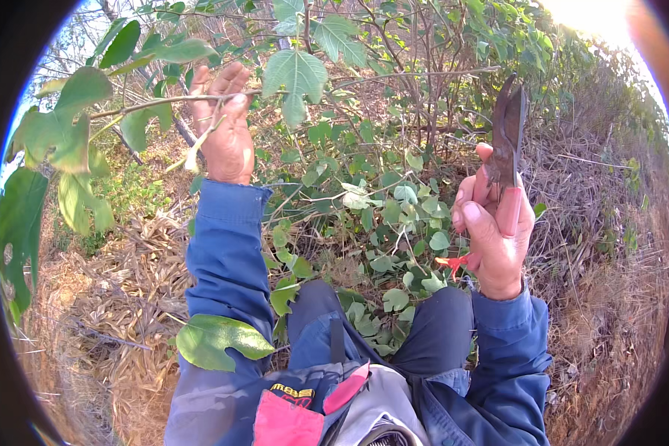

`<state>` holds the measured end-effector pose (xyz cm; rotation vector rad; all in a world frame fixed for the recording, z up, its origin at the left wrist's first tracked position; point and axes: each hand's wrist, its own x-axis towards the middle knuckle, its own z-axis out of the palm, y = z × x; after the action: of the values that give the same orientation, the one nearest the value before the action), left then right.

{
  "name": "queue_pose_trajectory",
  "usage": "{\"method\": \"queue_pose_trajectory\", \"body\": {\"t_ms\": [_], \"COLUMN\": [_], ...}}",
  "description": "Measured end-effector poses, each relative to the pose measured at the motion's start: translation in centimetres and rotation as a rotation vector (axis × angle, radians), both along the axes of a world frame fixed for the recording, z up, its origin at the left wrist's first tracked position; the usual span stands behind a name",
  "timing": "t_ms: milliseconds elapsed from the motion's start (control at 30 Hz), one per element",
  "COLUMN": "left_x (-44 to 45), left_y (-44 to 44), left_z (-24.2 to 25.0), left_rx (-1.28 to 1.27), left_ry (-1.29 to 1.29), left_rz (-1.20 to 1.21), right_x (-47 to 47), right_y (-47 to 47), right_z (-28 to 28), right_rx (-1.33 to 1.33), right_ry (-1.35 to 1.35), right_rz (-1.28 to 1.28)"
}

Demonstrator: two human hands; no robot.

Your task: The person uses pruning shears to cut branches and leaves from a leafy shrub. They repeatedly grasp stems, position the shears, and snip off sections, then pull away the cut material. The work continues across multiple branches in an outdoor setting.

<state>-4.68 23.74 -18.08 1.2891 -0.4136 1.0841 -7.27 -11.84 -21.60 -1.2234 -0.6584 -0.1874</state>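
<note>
My left hand [231,139] is raised at the upper left, palm toward me and fingers extended. A thin leafy branch [150,103] crosses the hand between the fingers and thumb. Whether the fingers grip it is not clear. A pale side twig [203,139] hangs in front of the palm. Large lobed leaves [69,122] grow from the branch's left part. On the right, my right hand [502,251] grips pruning shears [506,134] by their red handles. Their dark, rusty blades point up, with the tips slightly apart. A frayed red strip [452,263] sticks out below that hand.
Green shrubs [401,206] with thin stems stand ahead, between the hands. Dry husks or leaves [139,267] cover the ground at left; dry grass and stalks [585,223] lie at right. A lobed leaf [217,340] overlaps my left sleeve. Bright sun shines from the upper right.
</note>
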Motion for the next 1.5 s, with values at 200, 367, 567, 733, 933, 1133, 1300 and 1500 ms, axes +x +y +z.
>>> {"method": "queue_pose_trajectory", "body": {"t_ms": [200, 367, 567, 733, 933, 1133, 1300, 1500], "left_x": [2.5, 6.6, 11.2, 12.0, 10.7, 11.1, 11.2, 9.3], "left_y": [-0.1, -3.6, -12.1, -20.5, -26.9, -28.8, -30.1, -31.2], "left_z": [1.6, 5.3, 8.9, 6.0, -0.1, -2.2, -3.2, -4.6], "left_rx": [0.056, 0.387, 0.594, 1.176, 1.488, 1.505, 1.557, 1.556], "left_ry": [-0.118, -0.047, 0.192, -0.173, -0.252, -0.217, -0.179, -0.153], "left_rz": [-0.072, 0.143, 0.081, 0.397, 0.368, 0.428, 0.443, 0.41], "right_x": [0.6, -0.5, -0.5, -3.0, -7.6, -10.0, -11.2, -6.6], "right_y": [-2.3, -2.6, -5.0, -9.3, -15.5, -16.8, -13.3, -13.4], "right_z": [-3.7, -5.6, -7.3, -10.6, -14.0, -13.8, -11.9, -10.0], "right_rx": [0.113, 0.281, 0.361, 0.471, 0.628, 0.792, 0.494, 0.729], "right_ry": [0.163, 0.281, 0.307, 0.408, 0.497, 0.552, 0.466, 0.61], "right_rz": [-0.045, -0.129, -0.261, -0.394, -0.551, -0.578, -0.341, 0.217]}}
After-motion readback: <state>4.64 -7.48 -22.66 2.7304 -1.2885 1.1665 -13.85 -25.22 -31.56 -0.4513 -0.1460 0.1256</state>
